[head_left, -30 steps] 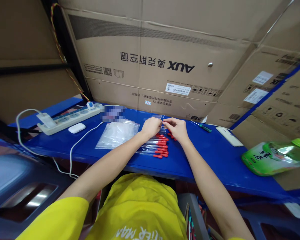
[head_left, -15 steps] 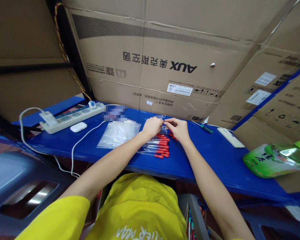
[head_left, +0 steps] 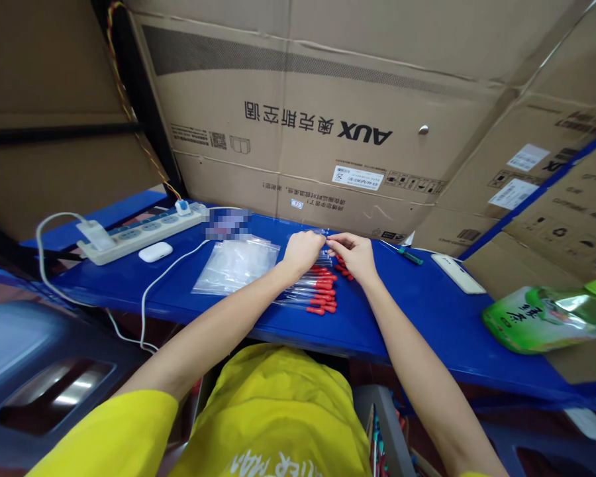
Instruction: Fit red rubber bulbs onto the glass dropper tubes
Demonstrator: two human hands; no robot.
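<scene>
Clearly, the large cardboard (head_left: 308, 156) bears "AUX", printed upside down. Before it stands the blue table (head_left: 412, 324); rightward, a green bottle (head_left: 529, 321) with dark characters. The left hand (head_left: 304, 252) and right hand (head_left: 356, 257) curl, fingertips nearly meeting; what they pinch, I cannot tell. Red-ended clear tubes (head_left: 308, 290) lie nearby on the table.

Whatever your left hand (head_left: 304, 253) and right hand (head_left: 355, 257) pinch is too small to tell; the left also covers part of the tubes (head_left: 322, 285). Blocky blurring masks a purplish item (head_left: 227, 224). The right edge crops the bottle (head_left: 519, 322) at its cap, the bottom edge your shirt (head_left: 278, 404).
</scene>
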